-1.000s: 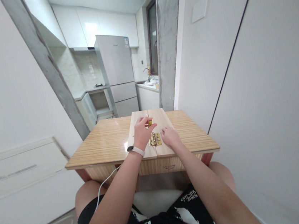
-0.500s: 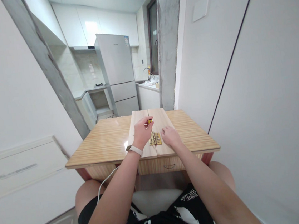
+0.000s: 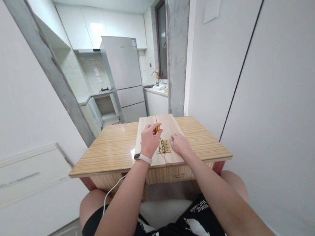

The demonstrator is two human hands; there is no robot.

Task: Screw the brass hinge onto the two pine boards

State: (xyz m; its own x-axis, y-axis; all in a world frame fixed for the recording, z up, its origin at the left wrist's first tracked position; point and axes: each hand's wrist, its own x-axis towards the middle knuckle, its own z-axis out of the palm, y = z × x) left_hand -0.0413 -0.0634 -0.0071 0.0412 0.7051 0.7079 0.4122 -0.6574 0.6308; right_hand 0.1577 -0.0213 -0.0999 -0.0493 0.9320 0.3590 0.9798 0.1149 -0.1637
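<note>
My left hand (image 3: 149, 138) pinched the yellow-and-black handle (image 3: 158, 128) above the brass hinge (image 3: 163, 146), which lay across two pale wooden boards (image 3: 168, 122). My right hand (image 3: 179, 143) rested loosely curled beside it, the bench drawer (image 3: 164, 175) shut.

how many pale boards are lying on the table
2. The left board is below the left hand; the right board is beside it, by the right hand. The gold hinge spans their seam. Anything underneath would be hidden.
</note>
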